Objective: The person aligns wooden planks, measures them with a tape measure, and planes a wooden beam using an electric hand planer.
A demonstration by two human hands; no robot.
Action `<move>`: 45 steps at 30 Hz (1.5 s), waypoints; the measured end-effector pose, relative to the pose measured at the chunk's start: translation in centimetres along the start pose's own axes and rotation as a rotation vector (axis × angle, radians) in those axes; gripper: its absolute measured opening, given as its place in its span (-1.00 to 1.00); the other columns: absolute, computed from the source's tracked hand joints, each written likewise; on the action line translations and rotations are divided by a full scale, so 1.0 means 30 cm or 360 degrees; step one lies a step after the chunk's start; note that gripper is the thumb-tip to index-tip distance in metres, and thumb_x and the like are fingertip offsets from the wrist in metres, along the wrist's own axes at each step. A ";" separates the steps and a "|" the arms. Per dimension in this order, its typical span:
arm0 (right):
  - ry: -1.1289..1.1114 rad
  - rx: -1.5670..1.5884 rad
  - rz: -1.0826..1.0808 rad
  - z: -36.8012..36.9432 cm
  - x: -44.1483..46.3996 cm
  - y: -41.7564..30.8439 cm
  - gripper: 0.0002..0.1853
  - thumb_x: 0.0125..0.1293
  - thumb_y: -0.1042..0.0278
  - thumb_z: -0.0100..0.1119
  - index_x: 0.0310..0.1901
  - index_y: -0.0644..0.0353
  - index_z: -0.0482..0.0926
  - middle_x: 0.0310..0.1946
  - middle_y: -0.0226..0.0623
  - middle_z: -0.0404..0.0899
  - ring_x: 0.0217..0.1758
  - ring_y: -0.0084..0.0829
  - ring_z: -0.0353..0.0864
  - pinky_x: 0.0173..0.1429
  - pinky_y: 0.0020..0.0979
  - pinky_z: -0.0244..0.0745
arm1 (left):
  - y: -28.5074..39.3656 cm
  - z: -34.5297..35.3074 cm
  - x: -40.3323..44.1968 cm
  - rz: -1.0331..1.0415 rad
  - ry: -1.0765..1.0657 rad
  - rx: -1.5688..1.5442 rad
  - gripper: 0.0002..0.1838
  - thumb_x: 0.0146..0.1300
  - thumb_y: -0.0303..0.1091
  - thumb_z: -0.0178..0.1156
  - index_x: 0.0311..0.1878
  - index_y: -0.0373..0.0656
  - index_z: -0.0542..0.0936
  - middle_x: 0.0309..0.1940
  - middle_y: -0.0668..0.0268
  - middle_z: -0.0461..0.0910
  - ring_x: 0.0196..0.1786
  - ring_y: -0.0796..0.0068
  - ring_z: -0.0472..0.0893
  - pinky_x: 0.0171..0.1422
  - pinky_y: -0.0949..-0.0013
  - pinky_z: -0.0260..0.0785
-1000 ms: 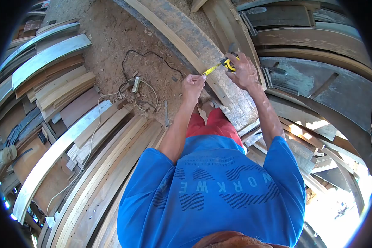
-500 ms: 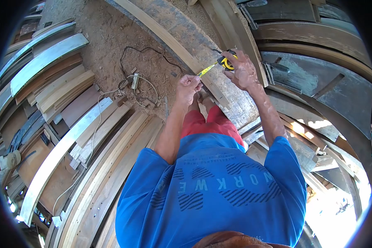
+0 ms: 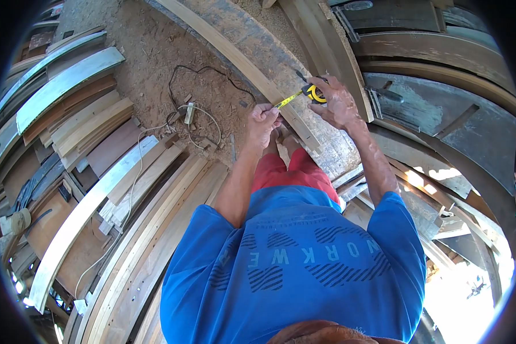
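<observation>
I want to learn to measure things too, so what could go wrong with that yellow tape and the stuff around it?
The yellow tape could slip from the left hand and snap back toward the right hand, which holds its case. The black cord lying loose on the ground might trip someone walking there.

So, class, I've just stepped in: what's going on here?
A person's right hand holds a yellow-and-black tape measure, while the fingers of the left hand pinch the end of its narrow yellow marked blade. A short length is drawn out between the hands, over a long, narrow, pale wooden strip lying on a worn grey-brown surface. Whether the blade touches the wood, I can't tell.
</observation>
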State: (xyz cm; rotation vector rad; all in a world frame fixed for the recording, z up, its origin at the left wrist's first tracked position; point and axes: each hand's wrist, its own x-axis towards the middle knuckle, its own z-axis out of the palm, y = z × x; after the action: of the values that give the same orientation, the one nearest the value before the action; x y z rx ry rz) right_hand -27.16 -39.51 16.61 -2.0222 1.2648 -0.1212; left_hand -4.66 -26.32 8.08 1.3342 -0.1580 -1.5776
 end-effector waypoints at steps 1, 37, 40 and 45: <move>0.0023 0.0111 -0.0015 0.004 -0.010 0.002 -0.33 0.13 0.25 0.51 0.32 0.03 0.51 0.18 -0.03 0.54 0.26 0.04 0.57 0.37 -0.09 0.48 | 0.006 0.022 -0.017 0.0066 0.0039 -0.0007 -0.45 0.36 -0.27 0.42 0.34 -0.12 0.45 -0.05 0.26 0.68 -0.19 0.37 0.69 -0.06 0.23 0.54; -0.0484 0.1529 0.0656 0.518 -0.239 -0.147 -0.46 0.33 0.14 0.47 0.18 0.39 0.62 -0.08 -0.25 0.75 -0.10 -0.50 0.70 0.01 -0.40 0.64 | -0.117 -0.263 -0.269 -0.0074 -0.0164 0.0049 -0.23 0.25 -0.19 0.51 0.39 -0.35 0.38 0.19 0.07 0.61 0.21 0.26 0.63 0.32 0.17 0.50; -0.0473 0.1324 0.0949 0.611 -0.227 -0.236 -0.46 0.37 0.02 0.42 0.10 0.39 0.65 -0.15 -0.26 0.75 -0.17 -0.51 0.70 -0.07 -0.40 0.64 | -0.143 -0.363 -0.276 -0.0251 -0.0066 0.0064 -0.42 0.27 -0.27 0.49 0.28 -0.31 0.54 0.10 0.16 0.69 0.17 0.34 0.66 0.34 0.19 0.50; -0.0536 0.1528 0.0996 0.815 -0.210 -0.205 -0.50 0.40 0.00 0.40 0.04 0.36 0.67 -0.16 -0.27 0.75 -0.16 -0.48 0.73 -0.05 -0.41 0.65 | -0.120 -0.441 -0.318 -0.0294 0.0046 0.0180 -0.39 0.27 -0.27 0.49 0.31 -0.32 0.53 0.13 0.15 0.68 0.16 0.32 0.67 0.33 0.19 0.51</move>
State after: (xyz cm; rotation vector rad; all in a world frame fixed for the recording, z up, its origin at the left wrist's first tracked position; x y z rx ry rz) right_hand -15.13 -19.88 4.55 -0.7580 1.2219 -0.0622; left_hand 2.42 -11.22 7.05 1.4944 -0.1097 -1.7240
